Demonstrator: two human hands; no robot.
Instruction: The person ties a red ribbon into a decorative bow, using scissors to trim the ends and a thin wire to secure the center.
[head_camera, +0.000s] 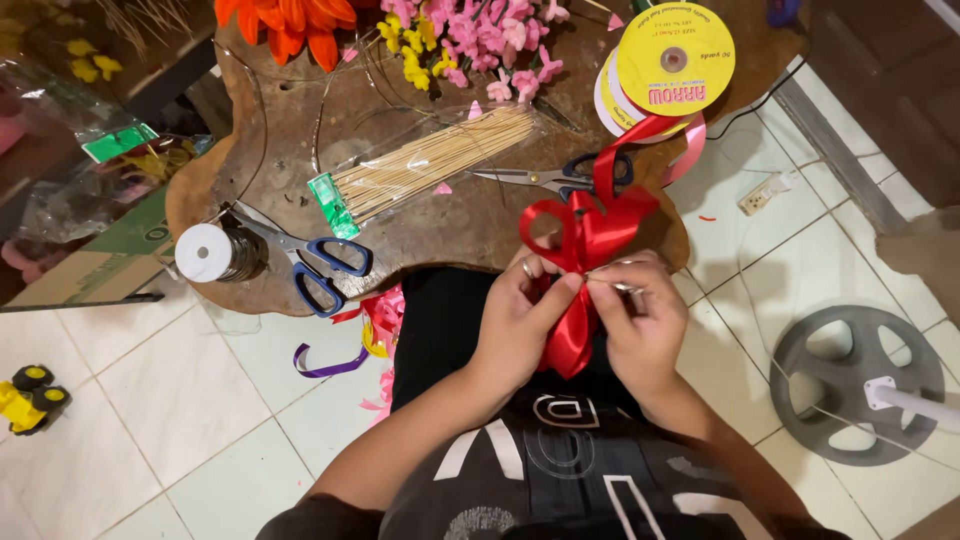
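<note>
A: Fingers (545, 290) of the left hand (520, 320) are closed on the red ribbon bow (588, 235), pinching it at its middle. And on the far left?

B: On the floor's white tiles sits a yellow toy truck (28, 395). Above it lies a cardboard box (110, 255), and crumpled clear plastic wrap (70, 110) with a green label.

A: On the bench (280, 120)?

B: At its left edge stands a spool with a white top (205, 252). Just beside it lie blue-handled scissors (315, 265). Further in, a clear bag of wooden skewers (430, 160) lies slanted, its green header pointing toward those scissors.

A: And behind?

B: Orange artificial flowers (295, 22), then yellow and pink blossoms (470, 40), along the far edge.

A: Below the bench?

B: Purple ribbon scrap (325, 365) and pink ribbon scraps (385, 320) lie on the floor by the person's dark lap.

A: The bow itself?

B: It is held over the near edge of the bench, above the lap, loops spread upward, 1 tail hanging between the hands. A red strand runs up from it toward the yellow ribbon reels (672, 65).

A: The other hand?

B: The right hand (645, 325) is closed too, fingertips pinching the bow's middle from the right, touching the left hand. A 2nd pair of scissors (555, 178) lies just behind the bow.

A: Far right?

B: A small white tube (765, 195) on the tiles, and a grey round fan base (855, 385).
</note>
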